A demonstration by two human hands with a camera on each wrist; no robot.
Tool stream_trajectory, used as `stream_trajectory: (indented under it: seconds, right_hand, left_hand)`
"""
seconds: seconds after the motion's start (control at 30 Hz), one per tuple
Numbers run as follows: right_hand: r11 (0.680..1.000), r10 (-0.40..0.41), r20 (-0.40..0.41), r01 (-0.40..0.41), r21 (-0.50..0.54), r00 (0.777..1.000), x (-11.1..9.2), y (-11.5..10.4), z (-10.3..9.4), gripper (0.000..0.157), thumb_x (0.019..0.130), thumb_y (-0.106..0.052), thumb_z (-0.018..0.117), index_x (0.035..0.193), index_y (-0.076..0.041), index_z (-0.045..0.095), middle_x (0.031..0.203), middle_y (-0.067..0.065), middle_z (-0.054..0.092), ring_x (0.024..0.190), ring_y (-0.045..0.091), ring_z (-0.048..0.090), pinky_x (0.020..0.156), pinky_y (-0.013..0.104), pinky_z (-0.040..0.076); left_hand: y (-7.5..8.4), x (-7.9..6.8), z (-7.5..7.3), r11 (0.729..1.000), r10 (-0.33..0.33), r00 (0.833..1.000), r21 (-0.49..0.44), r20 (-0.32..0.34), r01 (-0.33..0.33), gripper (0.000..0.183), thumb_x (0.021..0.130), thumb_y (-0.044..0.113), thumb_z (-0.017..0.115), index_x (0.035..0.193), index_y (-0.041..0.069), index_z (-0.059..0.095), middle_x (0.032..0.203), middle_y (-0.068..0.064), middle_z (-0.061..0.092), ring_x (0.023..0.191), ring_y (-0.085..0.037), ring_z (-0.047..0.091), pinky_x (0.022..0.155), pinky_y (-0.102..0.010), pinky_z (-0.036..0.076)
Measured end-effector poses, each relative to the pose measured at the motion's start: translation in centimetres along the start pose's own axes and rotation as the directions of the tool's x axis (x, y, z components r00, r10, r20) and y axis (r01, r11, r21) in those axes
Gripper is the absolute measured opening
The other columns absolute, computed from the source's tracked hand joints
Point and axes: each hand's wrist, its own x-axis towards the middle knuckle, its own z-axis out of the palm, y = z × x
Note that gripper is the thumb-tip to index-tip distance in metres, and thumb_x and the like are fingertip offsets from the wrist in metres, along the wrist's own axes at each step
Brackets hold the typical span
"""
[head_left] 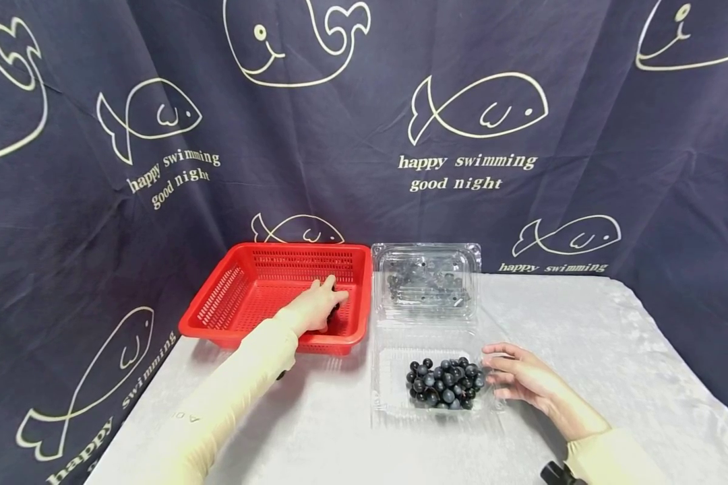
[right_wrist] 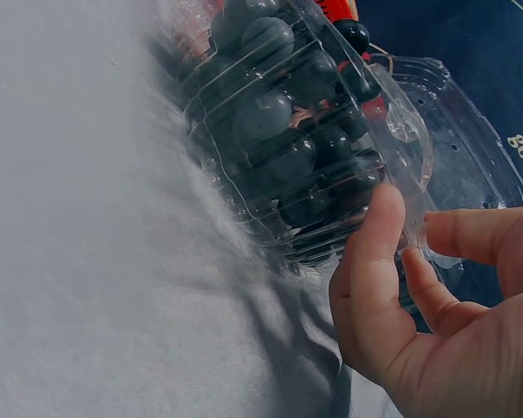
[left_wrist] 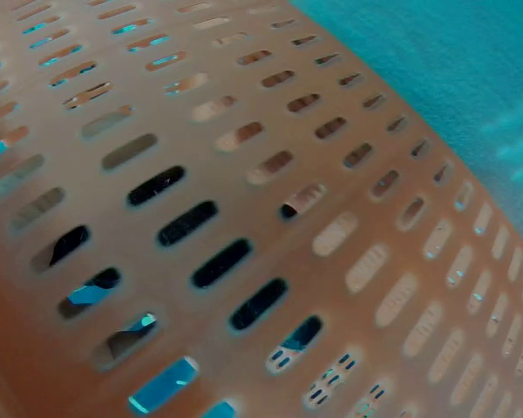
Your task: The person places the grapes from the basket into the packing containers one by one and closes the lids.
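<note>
My left hand (head_left: 317,304) reaches down into the right side of a red plastic basket (head_left: 218,330). It holds dark grapes (head_left: 334,312), which show between and below its fingers; its underside is hidden. The left wrist view has only the slotted basket wall (left_wrist: 244,209), with dark shapes behind some slots. My right hand (head_left: 524,377) is at the right edge of a clear plastic clamshell box (head_left: 391,404), fingers loosely spread, fingertips right at the rim. Inside the box lies a bunch of dark grapes (head_left: 445,382), seen through its ribbed side (right_wrist: 270,131) in the right wrist view.
The clamshell's clear lid (head_left: 427,259) stands open behind its base, close beside the basket. A pale cloth covers the table (head_left: 558,323). A dark blue curtain (head_left: 364,135) with fish and whale drawings hangs right behind.
</note>
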Motion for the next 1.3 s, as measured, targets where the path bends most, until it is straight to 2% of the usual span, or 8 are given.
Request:
stream_trajectory:
  seconds: [0.13,0.37,0.53,0.73,0.9,1.1,1.3]
  right_hand:
    - [1.000,-0.002,0.000,0.002,-0.007,1.000,-0.1,-0.1,0.0,0.028,0.092,-0.016,0.056,0.119,-0.010,0.049,0.094,-0.003,0.062,0.079,0.012,0.062,0.065,0.027,0.056]
    - [1.000,0.000,0.001,0.000,-0.013,1.000,-0.1,-0.1,0.1,0.029,0.092,-0.016,0.056,0.119,-0.009,0.049,0.096,-0.002,0.062,0.080,0.013,0.062,0.066,0.027,0.056]
    - [1.000,-0.006,0.007,0.006,-0.011,1.000,-0.1,0.0,0.0,0.029,0.092,-0.015,0.056,0.119,-0.009,0.049,0.097,-0.003,0.064,0.080,0.012,0.062,0.066,0.027,0.056]
    - [1.000,-0.008,0.010,0.008,-0.003,1.000,-0.1,0.0,0.0,0.029,0.092,-0.015,0.056,0.119,-0.009,0.049,0.098,-0.003,0.064,0.080,0.012,0.063,0.066,0.027,0.056]
    - [1.000,-0.010,0.010,0.010,-0.003,1.000,0.0,0.1,0.0,0.026,0.093,-0.015,0.055,0.118,-0.011,0.051,0.098,-0.003,0.063,0.080,0.012,0.062,0.066,0.028,0.056]
    - [1.000,-0.007,0.013,0.007,0.009,1.000,0.0,0.1,0.2,0.025,0.092,-0.016,0.056,0.117,-0.013,0.051,0.099,-0.002,0.063,0.081,0.012,0.063,0.067,0.028,0.056]
    - [1.000,0.001,0.008,-0.001,0.010,1.000,0.0,0.0,0.2,0.022,0.093,-0.015,0.055,0.115,-0.014,0.051,0.100,-0.002,0.062,0.082,0.013,0.062,0.067,0.028,0.056]
  left_hand:
    - [0.2,-0.2,-0.6,1.000,-0.001,1.000,-0.015,-0.026,0.001,0.046,0.068,0.002,0.078,0.106,0.014,0.056,0.126,-0.024,0.041,0.103,-0.048,0.050,0.080,-0.048,0.052]
    - [0.5,-0.6,-1.6,0.999,-0.027,0.998,-0.036,-0.054,0.025,0.067,0.067,0.001,0.080,0.126,0.021,0.055,0.133,-0.025,0.039,0.108,-0.049,0.048,0.074,-0.046,0.055]
    - [0.6,-0.7,-2.2,1.000,-0.023,0.997,-0.021,-0.075,0.021,0.058,0.067,0.001,0.080,0.117,0.019,0.056,0.128,-0.022,0.041,0.103,-0.043,0.049,0.065,-0.040,0.055]
    - [0.8,-0.7,-2.8,1.000,-0.026,0.995,-0.011,-0.095,0.025,0.055,0.066,0.002,0.081,0.113,0.017,0.056,0.129,-0.022,0.039,0.105,-0.045,0.049,0.066,-0.042,0.055]
    - [1.2,-0.7,-3.3,1.000,-0.025,0.991,-0.005,-0.131,0.025,0.055,0.065,0.006,0.082,0.112,0.019,0.057,0.123,-0.018,0.041,0.098,-0.038,0.048,0.062,-0.038,0.054]
    - [2.0,-0.9,-4.1,1.000,-0.030,0.982,-0.013,-0.185,0.028,0.044,0.065,0.003,0.080,0.096,0.018,0.054,0.112,-0.013,0.042,0.092,-0.033,0.046,0.057,-0.036,0.052]
    - [3.1,-0.8,-4.7,1.000,-0.012,0.977,0.025,-0.212,0.017,0.037,0.070,0.004,0.075,0.097,0.017,0.054,0.111,-0.013,0.043,0.092,-0.031,0.046,0.056,-0.036,0.052]
